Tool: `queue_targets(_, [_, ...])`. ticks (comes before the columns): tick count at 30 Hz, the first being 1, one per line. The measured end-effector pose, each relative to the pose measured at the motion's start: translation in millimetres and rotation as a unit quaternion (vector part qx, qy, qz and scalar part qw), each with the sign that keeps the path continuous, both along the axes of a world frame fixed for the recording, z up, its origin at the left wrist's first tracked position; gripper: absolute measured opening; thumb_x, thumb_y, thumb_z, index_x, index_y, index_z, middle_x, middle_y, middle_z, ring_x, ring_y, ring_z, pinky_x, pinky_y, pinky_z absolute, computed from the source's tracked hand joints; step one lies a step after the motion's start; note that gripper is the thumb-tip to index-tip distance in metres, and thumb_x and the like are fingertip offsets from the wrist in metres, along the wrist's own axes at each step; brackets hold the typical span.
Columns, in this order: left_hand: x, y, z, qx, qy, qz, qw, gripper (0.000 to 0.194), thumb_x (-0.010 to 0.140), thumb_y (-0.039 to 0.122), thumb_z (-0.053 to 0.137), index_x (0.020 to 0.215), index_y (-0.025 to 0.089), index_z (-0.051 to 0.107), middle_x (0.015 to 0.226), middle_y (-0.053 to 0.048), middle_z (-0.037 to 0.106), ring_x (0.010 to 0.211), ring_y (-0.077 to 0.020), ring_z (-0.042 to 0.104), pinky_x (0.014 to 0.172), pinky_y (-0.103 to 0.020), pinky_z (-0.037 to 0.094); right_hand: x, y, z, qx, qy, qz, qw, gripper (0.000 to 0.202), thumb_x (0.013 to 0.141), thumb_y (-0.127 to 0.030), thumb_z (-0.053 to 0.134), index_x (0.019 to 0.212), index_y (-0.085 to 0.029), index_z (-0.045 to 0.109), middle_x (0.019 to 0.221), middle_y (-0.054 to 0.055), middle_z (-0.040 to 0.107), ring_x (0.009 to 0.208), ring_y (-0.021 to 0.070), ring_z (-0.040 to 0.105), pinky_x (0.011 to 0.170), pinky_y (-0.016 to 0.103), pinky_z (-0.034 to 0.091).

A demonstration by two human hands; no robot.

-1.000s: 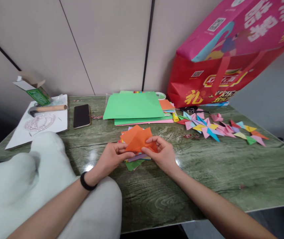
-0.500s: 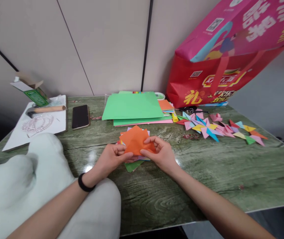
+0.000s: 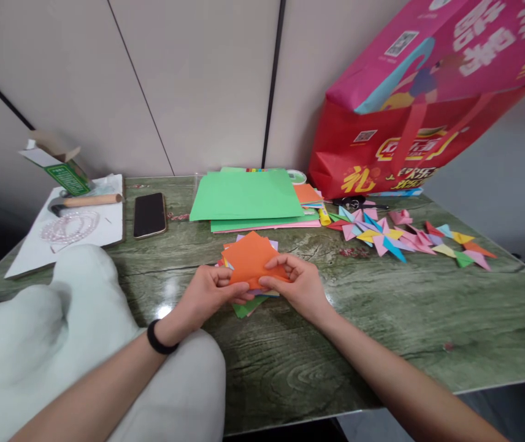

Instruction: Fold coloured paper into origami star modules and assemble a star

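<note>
An orange sheet of paper [image 3: 252, 261] is held between my two hands, above a pile of small coloured papers [image 3: 245, 308] on the green marbled table. My left hand [image 3: 211, 290] pinches its lower left edge between thumb and fingers. At the right side, my right hand [image 3: 297, 283] grips the same sheet, with the thumb low and the fingertips on top. The lower edge looks bent near my thumbs. My hands partly hide the pile.
Large green sheets [image 3: 248, 196] lie behind the pile. Folded colourful paper pieces [image 3: 384, 233] and a red bag [image 3: 382, 147] are at the right. Leftward are a phone [image 3: 149, 215], a hammer [image 3: 90, 201], beads [image 3: 70, 228], an open box [image 3: 67, 175] and a pale plush [image 3: 88, 288].
My hands stay on the orange sheet, and its raised part looks slightly flatter and wider at the left. The whole view has shifted slightly.
</note>
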State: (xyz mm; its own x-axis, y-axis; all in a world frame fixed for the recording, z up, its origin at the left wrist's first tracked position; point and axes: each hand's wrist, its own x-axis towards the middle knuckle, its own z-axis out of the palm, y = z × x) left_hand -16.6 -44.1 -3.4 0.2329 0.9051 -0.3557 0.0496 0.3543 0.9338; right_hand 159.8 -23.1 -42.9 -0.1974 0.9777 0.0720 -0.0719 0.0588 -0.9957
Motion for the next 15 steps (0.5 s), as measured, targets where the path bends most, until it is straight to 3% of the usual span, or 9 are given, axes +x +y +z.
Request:
queue_targets(7, [-1.6,0.3,-2.6,0.014,-0.021,-0.014,1.0,0.024,0.065,0.029,0.072,0.082,0.012,0.069,0.081,-0.008,0.073,0.075,-0.0198,0.069,0.069,-0.027,0.055,-2.9,-3.8,7.7,0.041,-0.042,-0.044,0.997,0.021,0.058,-0.029,0.074,0.072,-0.021,0.06,0.069,-0.001,0.062,0.06,0.0135,0.059,0.055,0.026,0.053])
queue_targets(15, [-0.2,-0.5,-2.1,0.001,-0.02,0.005,1.0,0.027,0.062,0.031,0.073,0.079,0.01,0.068,0.078,-0.01,0.073,0.072,-0.0206,0.069,0.068,-0.029,0.056,-2.4,-1.7,6.1,0.026,-0.039,-0.026,0.999,0.019,0.06,-0.034,0.073,0.065,-0.02,0.061,0.063,-0.001,0.064,0.056,0.0145,0.06,0.054,0.028,0.053])
